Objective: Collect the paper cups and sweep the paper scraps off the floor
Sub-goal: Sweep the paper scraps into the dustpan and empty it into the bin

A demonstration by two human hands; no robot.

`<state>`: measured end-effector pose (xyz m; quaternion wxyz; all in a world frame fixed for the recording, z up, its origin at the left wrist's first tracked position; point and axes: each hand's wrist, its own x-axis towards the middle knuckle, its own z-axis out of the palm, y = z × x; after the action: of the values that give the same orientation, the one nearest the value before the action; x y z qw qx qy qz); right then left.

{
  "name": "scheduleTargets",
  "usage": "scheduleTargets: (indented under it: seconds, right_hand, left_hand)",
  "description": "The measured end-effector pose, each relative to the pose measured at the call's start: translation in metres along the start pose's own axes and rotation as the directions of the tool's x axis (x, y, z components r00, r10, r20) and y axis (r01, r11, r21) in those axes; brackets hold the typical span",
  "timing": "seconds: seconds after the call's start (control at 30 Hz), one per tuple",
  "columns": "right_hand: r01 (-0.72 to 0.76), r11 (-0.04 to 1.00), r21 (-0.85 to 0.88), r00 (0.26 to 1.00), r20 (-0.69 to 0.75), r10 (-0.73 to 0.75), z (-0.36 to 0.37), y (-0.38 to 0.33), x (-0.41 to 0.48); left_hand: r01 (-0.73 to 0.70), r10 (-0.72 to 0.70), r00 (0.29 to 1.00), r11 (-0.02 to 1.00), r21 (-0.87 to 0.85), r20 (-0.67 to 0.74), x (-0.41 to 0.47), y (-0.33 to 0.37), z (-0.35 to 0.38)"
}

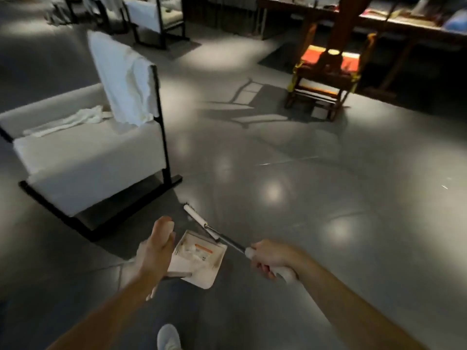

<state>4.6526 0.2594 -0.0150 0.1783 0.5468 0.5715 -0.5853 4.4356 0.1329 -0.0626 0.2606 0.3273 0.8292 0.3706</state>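
Grey floor (303,198) open rightward, dustpan (202,271), broom (195,218) near armchair (83,160)

Head-worn, forward-down, over the floor (303,210)

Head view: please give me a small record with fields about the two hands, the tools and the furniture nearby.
left hand: grips the dustpan at its left side
right hand: grips the white handle end of the broom
broom head: white, low by the floor, beyond the dustpan
dustpan contents: white paper scraps, one with an orange strip
nearby: white chair on the left, cloth draped over its back
paper cups: none visible
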Motion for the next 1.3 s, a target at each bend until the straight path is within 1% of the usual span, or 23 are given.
scheduleTargets:
  seconds: [0.07, 0.13, 0.17, 0.23, 0.3, 0.33, 0.4, 0.43, 0.5, 0.57, 0.63, 0.7, 0.77, 0.87, 1.03, 1.1, 1.23, 1.3]
  right_hand:
    - [-0.037, 0.994, 0.107, 0.999, -0.030, 0.040, -0.033, 0.036, -0.018]
    - [-0.071, 0.973, 0.220, 0.994, -0.063, 0.087, -0.062, 0.070, -0.040]
    - [-0.075, 0.964, 0.256, 0.989, -0.105, 0.105, -0.075, 0.086, -0.049]
    - [-0.072, 0.945, 0.319, 0.978, -0.164, 0.130, -0.098, 0.118, -0.070]
    - [-0.109, 0.874, 0.474, 0.969, -0.144, 0.199, -0.118, 0.147, -0.087]
    - [-0.100, 0.854, 0.510, 0.964, -0.163, 0.210, -0.128, 0.160, -0.094]
    - [-0.081, 0.887, 0.454, 0.945, -0.248, 0.213, -0.148, 0.181, -0.105]
    - [-0.077, 0.896, 0.437, 0.929, -0.294, 0.223, -0.159, 0.189, -0.109]
    - [-0.074, 0.874, 0.480, 0.900, -0.345, 0.265, -0.183, 0.209, -0.111]
    - [-0.093, 0.822, 0.563, 0.872, -0.352, 0.340, -0.213, 0.229, -0.106]
    - [-0.101, 0.806, 0.584, 0.841, -0.382, 0.382, -0.251, 0.247, -0.095]
    - [-0.092, 0.799, 0.594, 0.816, -0.415, 0.402, -0.292, 0.261, -0.086]
    - [-0.079, 0.740, 0.668, 0.797, -0.404, 0.450, -0.332, 0.275, -0.083]
    - [-0.034, 0.652, 0.758, 0.791, -0.378, 0.481, -0.393, 0.293, -0.085]
    - [0.022, 0.565, 0.825, 0.779, -0.368, 0.507, -0.487, 0.327, -0.083]
    - [0.042, 0.541, 0.840, 0.778, -0.367, 0.510, -0.530, 0.344, -0.077]
    - [0.054, 0.535, 0.843, 0.763, -0.381, 0.523, -0.632, 0.390, -0.060]
    - [0.059, 0.509, 0.859, 0.760, -0.369, 0.534, -0.688, 0.415, -0.052]
  left_hand:
    - [-0.049, 0.048, 0.996, 0.999, 0.012, 0.077, -0.001, 0.034, 0.039]
    - [-0.182, 0.166, 0.976, 0.977, 0.114, 0.140, -0.006, 0.069, 0.075]
    - [-0.256, 0.234, 0.956, 0.960, 0.112, 0.176, -0.008, 0.084, 0.093]
    - [-0.401, 0.367, 0.888, 0.913, 0.074, 0.277, -0.011, 0.114, 0.130]
    - [-0.482, 0.439, 0.829, 0.875, 0.046, 0.346, -0.011, 0.139, 0.168]
    - [-0.499, 0.450, 0.808, 0.866, 0.034, 0.379, -0.009, 0.147, 0.190]
    - [-0.572, 0.492, 0.758, 0.817, 0.072, 0.428, -0.004, 0.166, 0.234]
    - [-0.594, 0.510, 0.735, 0.802, 0.061, 0.448, -0.003, 0.177, 0.253]
    - [-0.599, 0.525, 0.702, 0.801, 0.000, 0.481, 0.003, 0.197, 0.292]
    - [-0.559, 0.509, 0.681, 0.826, -0.076, 0.527, 0.012, 0.220, 0.332]
    - [-0.565, 0.543, 0.609, 0.809, -0.164, 0.578, 0.024, 0.247, 0.375]
    - [-0.614, 0.594, 0.534, 0.762, -0.208, 0.601, 0.038, 0.275, 0.417]
    - [-0.640, 0.602, 0.511, 0.743, -0.195, 0.614, 0.050, 0.305, 0.458]
    - [-0.665, 0.589, 0.486, 0.728, -0.164, 0.646, 0.061, 0.359, 0.509]
    - [-0.719, 0.596, 0.395, 0.674, -0.168, 0.699, 0.079, 0.446, 0.604]
    - [-0.725, 0.585, 0.386, 0.671, -0.157, 0.713, 0.088, 0.473, 0.646]
    - [-0.732, 0.584, 0.408, 0.669, -0.131, 0.702, 0.107, 0.534, 0.736]
    - [-0.733, 0.594, 0.418, 0.668, -0.132, 0.687, 0.115, 0.569, 0.781]
